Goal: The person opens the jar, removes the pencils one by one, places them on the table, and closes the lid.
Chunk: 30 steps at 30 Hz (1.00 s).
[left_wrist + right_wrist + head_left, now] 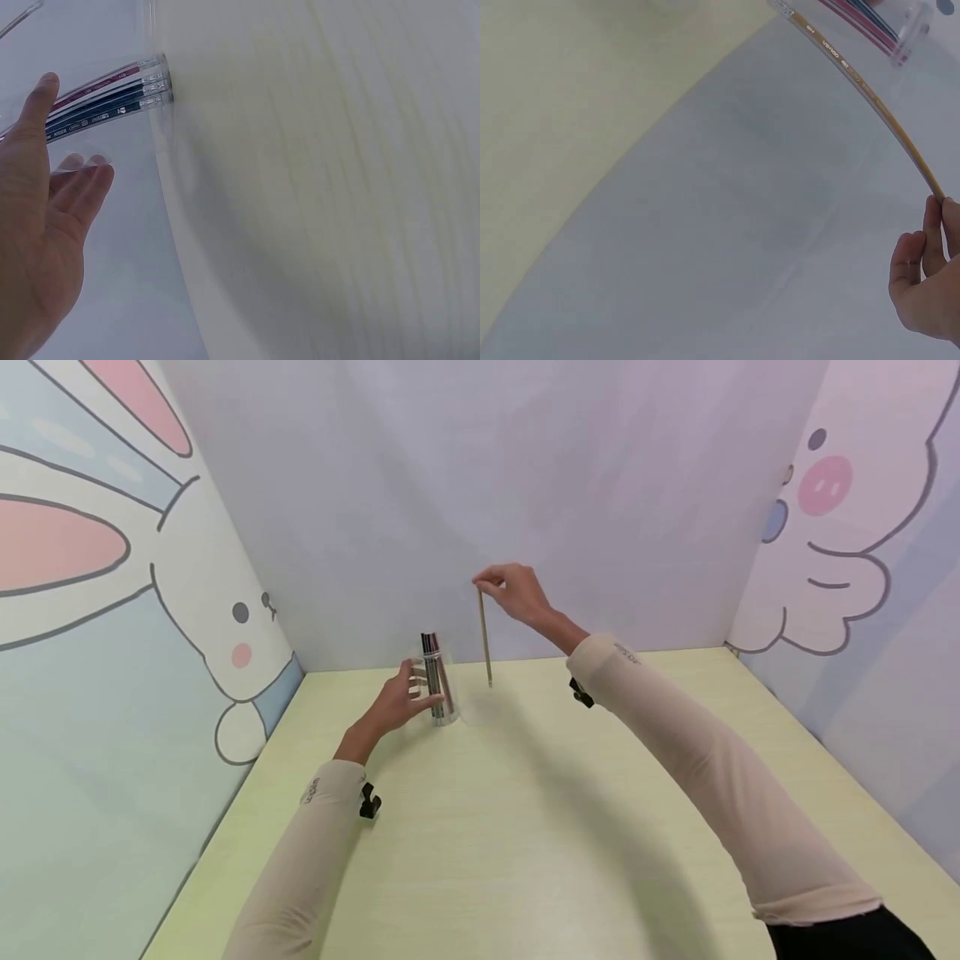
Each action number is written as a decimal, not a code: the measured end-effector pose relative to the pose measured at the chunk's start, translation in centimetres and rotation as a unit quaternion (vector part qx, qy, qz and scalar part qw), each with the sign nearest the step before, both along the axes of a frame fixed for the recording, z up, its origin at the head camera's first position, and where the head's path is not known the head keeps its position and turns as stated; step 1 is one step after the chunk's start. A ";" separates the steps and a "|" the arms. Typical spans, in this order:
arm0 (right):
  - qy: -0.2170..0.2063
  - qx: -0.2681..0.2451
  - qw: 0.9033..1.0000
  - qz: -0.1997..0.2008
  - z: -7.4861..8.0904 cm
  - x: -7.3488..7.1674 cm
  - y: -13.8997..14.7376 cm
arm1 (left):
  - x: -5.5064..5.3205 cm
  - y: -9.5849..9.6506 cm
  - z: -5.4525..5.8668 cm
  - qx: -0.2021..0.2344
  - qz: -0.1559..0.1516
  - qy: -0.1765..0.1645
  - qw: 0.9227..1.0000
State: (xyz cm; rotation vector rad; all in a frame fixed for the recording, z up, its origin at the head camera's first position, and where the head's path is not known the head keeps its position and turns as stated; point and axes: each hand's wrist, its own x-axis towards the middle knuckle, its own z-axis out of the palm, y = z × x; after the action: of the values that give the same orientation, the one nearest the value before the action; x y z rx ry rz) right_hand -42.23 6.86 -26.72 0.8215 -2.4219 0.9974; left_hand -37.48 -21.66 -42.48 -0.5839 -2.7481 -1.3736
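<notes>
My left hand [397, 697] curls round a clear cup [444, 720] near the back of the table, thumb on the near side and fingers behind. Inside stand several slim dark and reddish pencils [435, 672], leaning together. In the left wrist view, their pale, silvery ends [154, 82] rest at the cup's base. Higher up and to the right, my right hand [517, 589] pinches a gold pencil [485, 639] by its top end between thumb and fingertips. It hangs nearly upright beside the cup, silvery end down. White print runs along the gold barrel [847, 64] in the right wrist view.
A faint, see-through round thing [480, 710] stands just right of the cup. The pale yellow table [480, 843] meets a plain grey back wall [487, 468]. Side panels with a cartoon rabbit [202, 568] and a cartoon pig [862, 485] flank it.
</notes>
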 end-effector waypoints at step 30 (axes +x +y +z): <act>-0.125 0.012 0.991 -0.055 -13.7 -0.6 0.8 | 0.5 0.1 0.1 0.018 -0.003 -0.010 1.000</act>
State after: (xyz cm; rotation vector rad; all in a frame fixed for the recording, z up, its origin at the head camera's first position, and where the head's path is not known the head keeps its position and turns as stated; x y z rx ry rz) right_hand -42.87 7.69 -40.42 0.5943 -2.6602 1.0872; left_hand -37.03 -21.58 -42.40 -0.5797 -2.7334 -1.4351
